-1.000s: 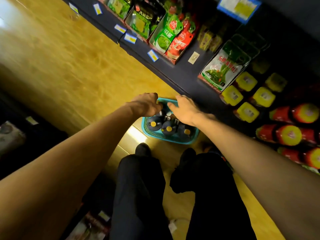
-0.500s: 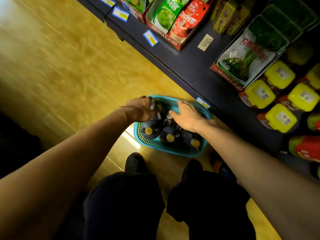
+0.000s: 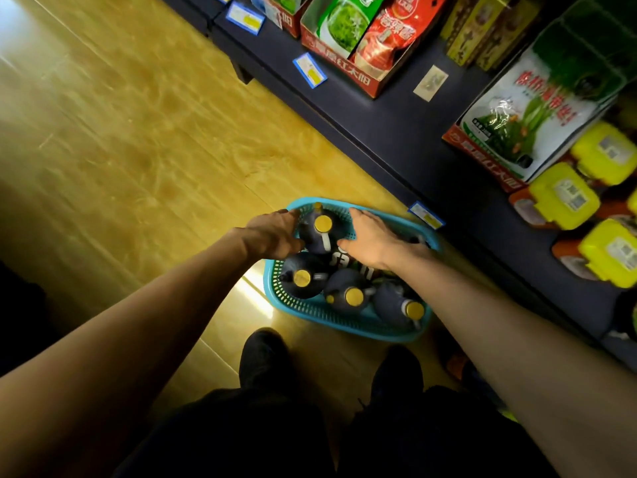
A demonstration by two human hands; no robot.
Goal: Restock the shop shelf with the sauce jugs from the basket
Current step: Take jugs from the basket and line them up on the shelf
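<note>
Risen since before, a yellow-capped jug (image 3: 319, 231) sits clasped between both hands (image 3: 368, 241), label unreadable.

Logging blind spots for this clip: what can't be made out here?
- Head view: the right hand covers part of the basket; jugs beneath are hidden.
- Left hand grip on the far jug: fingers out of sight.
- Price tags: too small to read.

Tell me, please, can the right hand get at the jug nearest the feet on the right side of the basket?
Probably yes. That jug stands upright with its yellow cap uncovered, and the right hand is just beyond it over the basket, so nothing seems to block it.
</note>
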